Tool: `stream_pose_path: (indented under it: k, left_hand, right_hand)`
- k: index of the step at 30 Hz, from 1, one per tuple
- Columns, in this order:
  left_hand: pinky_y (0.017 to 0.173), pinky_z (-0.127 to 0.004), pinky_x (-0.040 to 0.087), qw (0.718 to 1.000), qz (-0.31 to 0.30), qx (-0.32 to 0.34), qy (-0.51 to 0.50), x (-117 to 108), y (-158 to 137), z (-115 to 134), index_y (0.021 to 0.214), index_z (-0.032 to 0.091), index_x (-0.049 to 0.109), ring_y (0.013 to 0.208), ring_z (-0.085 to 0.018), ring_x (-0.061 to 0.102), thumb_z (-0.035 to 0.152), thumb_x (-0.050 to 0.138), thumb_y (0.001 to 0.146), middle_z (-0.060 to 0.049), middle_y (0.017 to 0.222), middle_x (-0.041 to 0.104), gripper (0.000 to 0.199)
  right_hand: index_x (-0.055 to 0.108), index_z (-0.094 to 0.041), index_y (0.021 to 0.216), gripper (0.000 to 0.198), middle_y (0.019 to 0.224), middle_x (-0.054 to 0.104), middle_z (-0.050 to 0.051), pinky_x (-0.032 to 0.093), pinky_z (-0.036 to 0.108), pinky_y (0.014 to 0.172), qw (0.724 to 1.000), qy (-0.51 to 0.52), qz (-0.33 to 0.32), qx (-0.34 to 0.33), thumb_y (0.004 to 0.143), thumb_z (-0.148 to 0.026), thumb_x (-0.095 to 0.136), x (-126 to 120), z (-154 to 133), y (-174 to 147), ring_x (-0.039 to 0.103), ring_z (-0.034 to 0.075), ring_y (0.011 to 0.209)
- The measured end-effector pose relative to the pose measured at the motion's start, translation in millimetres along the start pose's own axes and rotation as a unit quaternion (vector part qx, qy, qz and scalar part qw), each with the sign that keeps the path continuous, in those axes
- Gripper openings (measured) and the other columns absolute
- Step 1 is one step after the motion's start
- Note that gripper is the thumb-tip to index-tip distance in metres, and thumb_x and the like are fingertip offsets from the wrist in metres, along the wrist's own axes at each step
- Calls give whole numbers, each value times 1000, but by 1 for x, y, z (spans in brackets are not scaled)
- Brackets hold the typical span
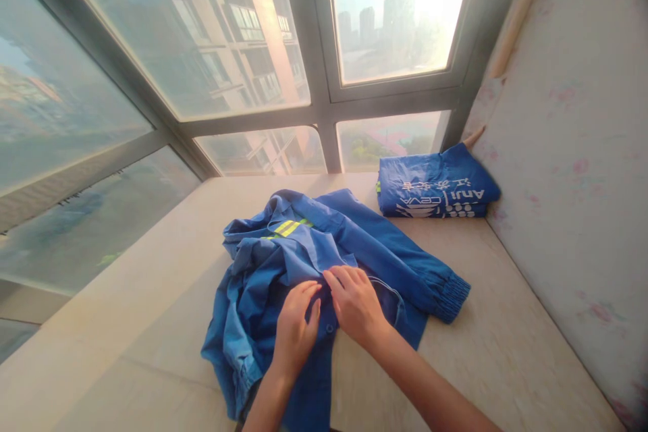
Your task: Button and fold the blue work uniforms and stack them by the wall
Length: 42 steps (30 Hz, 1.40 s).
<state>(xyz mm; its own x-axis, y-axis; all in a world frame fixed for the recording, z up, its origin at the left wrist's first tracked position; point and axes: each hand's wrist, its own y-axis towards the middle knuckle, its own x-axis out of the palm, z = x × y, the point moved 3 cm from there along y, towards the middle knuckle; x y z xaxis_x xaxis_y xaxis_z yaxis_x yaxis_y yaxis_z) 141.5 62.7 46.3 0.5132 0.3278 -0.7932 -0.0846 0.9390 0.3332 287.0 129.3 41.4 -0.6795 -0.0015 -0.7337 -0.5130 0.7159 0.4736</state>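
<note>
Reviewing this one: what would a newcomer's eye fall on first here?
First, the rumpled blue jacket with its bright yellow strip, mid-picture, where the left hand and right hand meet the cloth close together. Next, the folded blue garment with white lettering, farther back by the flowered wall on the right. The glaring window stands out above.
</note>
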Motion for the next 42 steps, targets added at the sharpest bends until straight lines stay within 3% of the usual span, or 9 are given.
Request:
stream_pose_path:
  k: [4,8,14,20,24,27,31,36,42]
  left_hand:
    - [106,-42,45,999,-2,-2,44,27,17,-11,122,20,59,119,-23,56,20,52,89,-9,125,63,34]
    - [99,-44,49,995,-7,-36,90,50,16,-23,120,20,60,116,-26,58,24,59,86,-10,124,63,34]
    - [90,-40,51,992,65,-62,90,60,15,-24,107,19,63,102,-24,63,33,51,93,-9,106,67,23]
    - [87,-37,53,997,36,2,66,57,7,-17,98,20,59,102,-23,62,35,51,92,-10,112,60,18]
    - [98,-38,49,995,48,41,76,57,5,-13,112,18,55,121,-25,54,30,51,92,-14,130,54,24]
    - [100,-39,47,991,59,49,108,60,6,-14,127,17,50,123,-26,54,29,50,92,-15,134,54,37]
    - [97,-39,47,987,39,44,153,64,9,-16,127,19,53,118,-26,56,28,48,93,-13,137,54,35]
    - [86,-32,50,986,15,9,166,61,13,-17,115,20,59,102,-23,61,27,43,95,-9,114,65,27]
    - [71,-25,47,985,-5,-34,168,62,16,-19,107,22,64,89,-19,63,26,40,96,-5,99,64,27]
  right_hand:
    - [70,-21,103,27,92,72,8,48,32,84,996,24,-44,77,88,-10,51,43,22,10,65,22,89]
    - [73,-22,97,24,93,74,4,49,27,80,982,143,-18,120,91,-16,50,62,52,2,68,18,87]
    - [73,-22,95,23,94,74,5,51,29,83,971,189,36,138,92,-21,50,60,53,-4,68,19,88]
    - [72,-21,95,24,93,73,6,52,30,83,964,213,73,138,92,-21,48,58,54,-3,68,19,87]
    - [71,-21,97,25,93,72,6,52,30,83,958,239,89,130,94,-24,46,55,53,-5,67,19,87]
    - [70,-21,98,26,94,72,7,51,31,84,958,238,93,131,96,-25,45,56,52,-5,66,19,89]
    - [70,-20,98,27,95,71,7,50,31,85,962,220,93,136,97,-24,43,57,51,-6,65,19,90]
    - [71,-21,96,27,93,71,6,49,30,85,967,200,89,131,96,-24,45,57,49,-5,64,19,89]
    - [70,-21,95,24,91,71,4,48,27,82,971,185,89,126,96,-21,47,56,47,-4,64,17,87]
